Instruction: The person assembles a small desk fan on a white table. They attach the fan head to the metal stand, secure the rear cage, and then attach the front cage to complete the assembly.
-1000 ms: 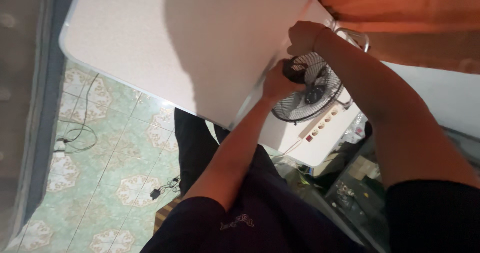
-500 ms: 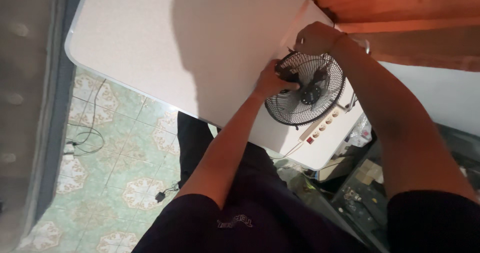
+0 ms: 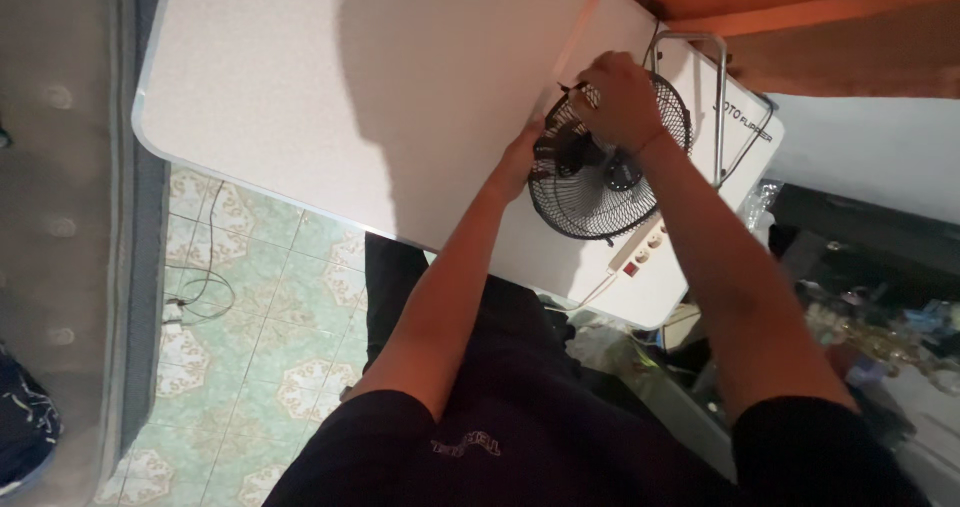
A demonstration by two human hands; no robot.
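A small black fan with a round wire cage (image 3: 590, 192) stands on the right end of a white table (image 3: 330, 97). My left hand (image 3: 520, 162) grips the cage's left rim, thumb side against the wires. My right hand (image 3: 615, 97) lies over the upper part of the cage, fingers pinched on the rim near a small dark clip. A grey metal stand loop (image 3: 715, 97) rises behind the fan. The hub and blades show through the grille.
A white power strip (image 3: 645, 247) lies on the table just below the fan, its cable running off the edge. Patterned green floor tiles (image 3: 250, 317) with loose cables lie below left. Cluttered shelves stand at the right, a grey mattress at the left.
The view shifted and the fan now sits higher and tilted more. My right hand slid from the cage's top edge onto its upper face. My left hand stayed on the left rim.
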